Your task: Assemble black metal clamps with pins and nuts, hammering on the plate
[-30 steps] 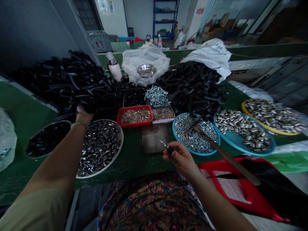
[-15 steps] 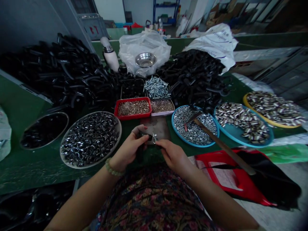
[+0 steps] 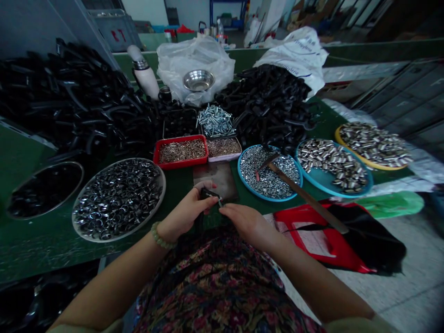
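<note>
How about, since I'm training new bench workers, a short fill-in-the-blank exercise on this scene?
1. The part held in the left hand is coloured ____.
2. The hammer lies across a round tray coloured ____.
3. The rectangular tray of thin coppery pieces is coloured ____.
4. The rim of the tray farthest right is coloured ____.

Missing words: black; blue; red; yellow.

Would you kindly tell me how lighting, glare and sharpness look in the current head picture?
Head view: dim overall, the left black pile merging into shadow; bright glints on the rings and bowl; apparent wide-angle stretching toward the edges; the black part in the left hand too dark and soft for detail.
</note>
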{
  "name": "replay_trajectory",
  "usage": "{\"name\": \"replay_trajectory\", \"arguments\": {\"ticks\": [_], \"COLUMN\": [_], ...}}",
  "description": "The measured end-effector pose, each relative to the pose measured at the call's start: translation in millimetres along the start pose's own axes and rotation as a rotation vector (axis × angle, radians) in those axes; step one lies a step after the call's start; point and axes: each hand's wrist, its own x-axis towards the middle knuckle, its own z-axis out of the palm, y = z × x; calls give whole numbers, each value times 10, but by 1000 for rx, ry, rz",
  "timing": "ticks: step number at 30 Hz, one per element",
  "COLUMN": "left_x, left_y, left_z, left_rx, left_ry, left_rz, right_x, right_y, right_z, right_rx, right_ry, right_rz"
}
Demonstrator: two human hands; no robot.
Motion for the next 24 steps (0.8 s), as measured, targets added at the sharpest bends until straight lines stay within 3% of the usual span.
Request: {"name": "replay_trajectory", "arguments": {"ticks": [3,8,14,24], "left_x": [-37,-121,-172,-113], "left_y": [-8,-52,-81,-241], "left_z": [-77,-150,-131,-49], "left_rx": [130,120,267,-10], "left_ry": [-49,-187,-226,14], "left_rz": [-8,42,96,149], "right_x": [-25,11,90,222], "right_y": [10,-52,-13,-26], "right_z": [-69,-126,-79,23], "right_rx": [120,702,1033,1320], "right_ry": [-74,-75,-111,-42], "right_rz": [34,287,367,493]}}
